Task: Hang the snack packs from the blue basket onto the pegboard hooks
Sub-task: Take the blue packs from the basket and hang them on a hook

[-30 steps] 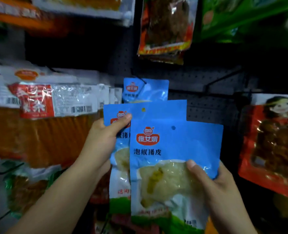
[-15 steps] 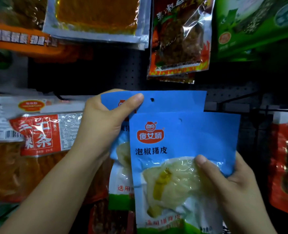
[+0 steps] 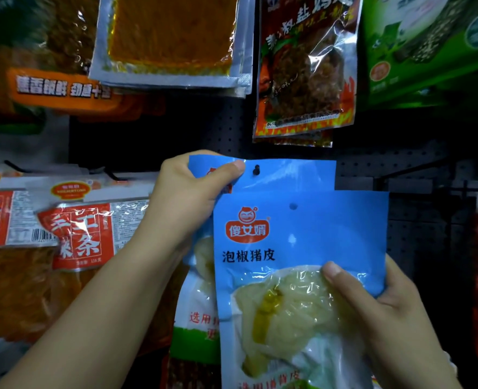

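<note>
Two blue packs — left hand point(image 3: 188, 197) pinches rear pack point(image 3: 288, 175); right hand point(image 3: 394, 313) grips front pack point(image 3: 296, 276).

Front blue snack pack point(image 3: 302, 237) cut off below by the frame's bottom edge, covering most of the rear blue pack point(image 3: 288, 175). Rear pack's logo half hidden behind the left hand point(image 3: 187, 197). Orange packets point(image 3: 64, 88) at upper left blurred.

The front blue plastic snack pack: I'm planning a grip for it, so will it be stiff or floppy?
Probably floppy: the front blue plastic snack pack is thin film that crinkles under the right hand. Likely bottom-heavy, its pale filling sitting low. The glossy surface may be slippery.
</note>
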